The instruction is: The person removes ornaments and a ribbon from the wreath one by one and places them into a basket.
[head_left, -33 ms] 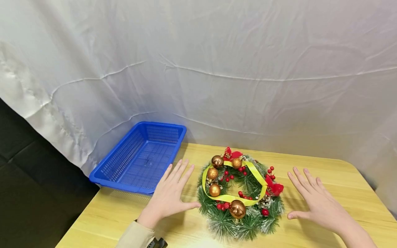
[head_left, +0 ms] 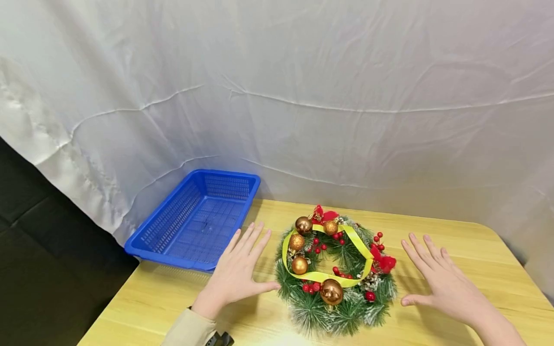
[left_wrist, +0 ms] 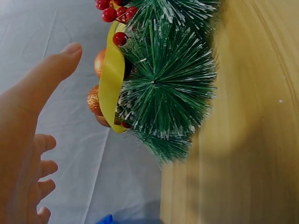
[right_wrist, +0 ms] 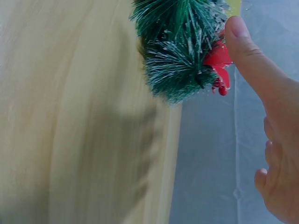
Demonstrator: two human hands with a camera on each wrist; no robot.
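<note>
A round green artificial-pine wreath, trimmed with copper-gold baubles, red berries, red bows and a looped yellow ribbon, lies flat on the pale yellow wooden desk, near the front middle. The left hand hovers at the wreath's 9 o'clock, fingers straight and spread, thumb tip just beside the needles, holding nothing. The right hand hovers at its 3 o'clock, likewise flat and spread, empty, a little apart from the rim. In the wrist views each thumb points toward the foliage; whether it touches cannot be told. A blue perforated plastic rectangular basket sits at the wreath's 10 o'clock, on the desk's far left corner. No writing or labels can be read. A creased white cloth backdrop hangs behind the desk; dark floor shows at far left
</note>
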